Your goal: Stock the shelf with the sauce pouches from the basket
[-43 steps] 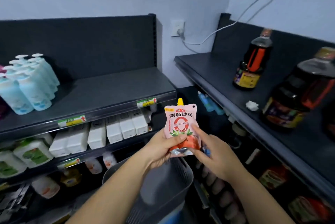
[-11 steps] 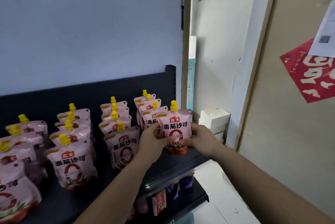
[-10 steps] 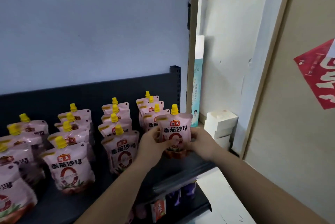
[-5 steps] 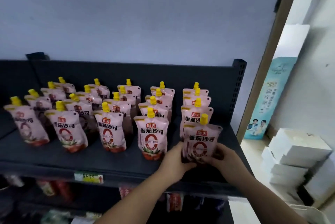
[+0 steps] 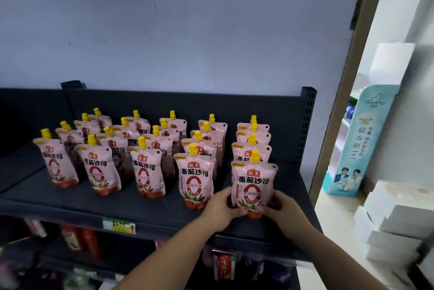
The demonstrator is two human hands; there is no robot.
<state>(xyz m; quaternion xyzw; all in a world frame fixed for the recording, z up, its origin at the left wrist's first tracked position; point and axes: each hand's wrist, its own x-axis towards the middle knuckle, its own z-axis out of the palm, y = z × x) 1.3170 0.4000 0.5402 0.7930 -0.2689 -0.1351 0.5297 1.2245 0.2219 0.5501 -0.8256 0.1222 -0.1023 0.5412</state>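
A pink sauce pouch with a yellow cap stands upright at the front of the rightmost row on the dark shelf. My left hand grips its lower left side and my right hand grips its lower right side. Several rows of the same pink pouches stand to the left and behind it. The basket is out of view.
The shelf's perforated end post rises just right of the held pouch. Lower shelves hold red packets. White boxes are stacked on the floor at the right, next to a teal display stand.
I carried the pouch from beside the basket to this shelf and set it down at the front of the right row. Since half a second ago the view has come closer; both hands keep their grip.
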